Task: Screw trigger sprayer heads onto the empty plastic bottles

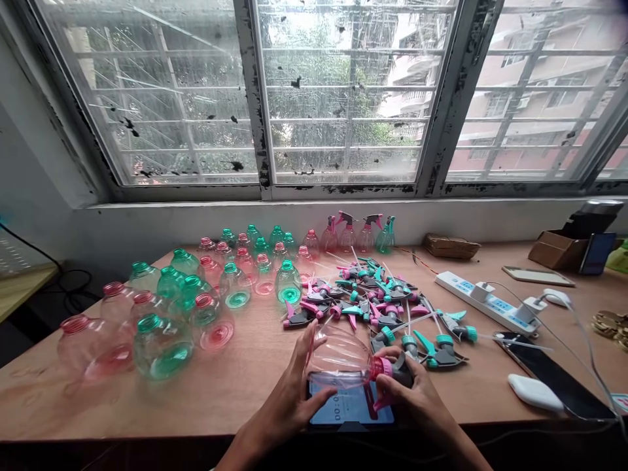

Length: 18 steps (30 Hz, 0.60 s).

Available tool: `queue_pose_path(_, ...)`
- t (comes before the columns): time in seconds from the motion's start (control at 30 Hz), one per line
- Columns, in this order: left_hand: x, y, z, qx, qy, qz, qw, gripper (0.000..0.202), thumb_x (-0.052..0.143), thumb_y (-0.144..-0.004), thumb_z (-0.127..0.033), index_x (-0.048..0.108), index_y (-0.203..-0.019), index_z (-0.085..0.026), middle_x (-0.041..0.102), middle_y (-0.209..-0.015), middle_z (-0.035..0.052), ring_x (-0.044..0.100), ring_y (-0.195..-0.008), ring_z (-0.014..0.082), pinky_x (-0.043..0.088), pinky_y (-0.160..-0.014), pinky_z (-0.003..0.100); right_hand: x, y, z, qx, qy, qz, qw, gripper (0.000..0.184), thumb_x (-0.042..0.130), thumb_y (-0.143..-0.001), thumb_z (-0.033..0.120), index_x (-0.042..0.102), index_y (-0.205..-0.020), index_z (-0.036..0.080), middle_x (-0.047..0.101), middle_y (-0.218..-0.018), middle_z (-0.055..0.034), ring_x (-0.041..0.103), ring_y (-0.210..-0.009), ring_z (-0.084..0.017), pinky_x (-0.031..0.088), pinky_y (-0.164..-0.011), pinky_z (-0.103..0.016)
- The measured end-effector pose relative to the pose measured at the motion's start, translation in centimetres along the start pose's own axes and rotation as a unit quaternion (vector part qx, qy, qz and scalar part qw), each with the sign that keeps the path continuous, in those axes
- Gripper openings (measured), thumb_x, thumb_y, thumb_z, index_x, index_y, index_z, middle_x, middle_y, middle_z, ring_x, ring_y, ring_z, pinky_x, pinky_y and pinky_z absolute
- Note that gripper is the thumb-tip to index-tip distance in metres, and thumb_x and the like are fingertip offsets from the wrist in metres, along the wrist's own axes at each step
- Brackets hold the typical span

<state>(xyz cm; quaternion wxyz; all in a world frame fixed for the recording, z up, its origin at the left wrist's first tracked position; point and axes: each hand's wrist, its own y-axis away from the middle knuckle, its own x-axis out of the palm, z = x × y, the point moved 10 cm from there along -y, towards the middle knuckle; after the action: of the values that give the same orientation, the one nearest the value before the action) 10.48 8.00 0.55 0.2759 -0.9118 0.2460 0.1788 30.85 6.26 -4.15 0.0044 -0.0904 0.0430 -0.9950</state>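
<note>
A clear pinkish spray bottle (338,350) lies sideways between my hands, its neck pointing right. My left hand (299,386) is wrapped round the bottle's base end. My right hand (407,386) grips a pink and black spray trigger head (387,369) at the bottle's neck; whether its collar is fully threaded I cannot tell. Below the bottle, a phone (350,409) with a lit screen lies at the table's front edge, partly covered. Just beyond my hands spreads a pile of loose spray trigger heads (363,297) in pink, teal and black, some with thin tubes.
Several open bottles (164,347) with green or red necks stand on the left of the table (235,399). By the wall stand several bottles with trigger heads (347,229). To the right are a power strip (483,301), a dark phone (549,373) and a white case (534,392).
</note>
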Motion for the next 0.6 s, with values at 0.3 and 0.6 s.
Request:
queue_pose_path(0.3,-0.57,-0.24,0.08,0.002,-0.043,-0.018,0.999,0.08,0.057,-0.098,-0.038,0.005,-0.158,-0.036,0.012,-0.168,0.0077,0.02,-0.152,0.0348,0.019,-0.124,0.055,-0.07,-0.06,0.12,-0.002,-0.011,-0.023,1.0,0.042,0.085,-0.072,0.045,0.065,-0.098,0.02,0.066,-0.067,0.0021,0.065,-0.056,-0.017,0.059,-0.053,-0.028)
queue_pose_path(0.6,-0.43,-0.27,-0.38,0.0,-0.031,0.003,1.0,0.098,0.069,-0.087,-0.05,0.004,-0.159,-0.033,0.01,-0.169,0.0095,0.013,-0.153,0.0396,0.016,-0.124,0.057,-0.13,-0.15,-0.03,-0.002,-0.005,-0.023,1.0,0.043,0.086,-0.071,0.046,0.065,-0.098,0.019,0.069,-0.066,0.0012,0.067,-0.056,-0.018,0.059,-0.054,-0.029)
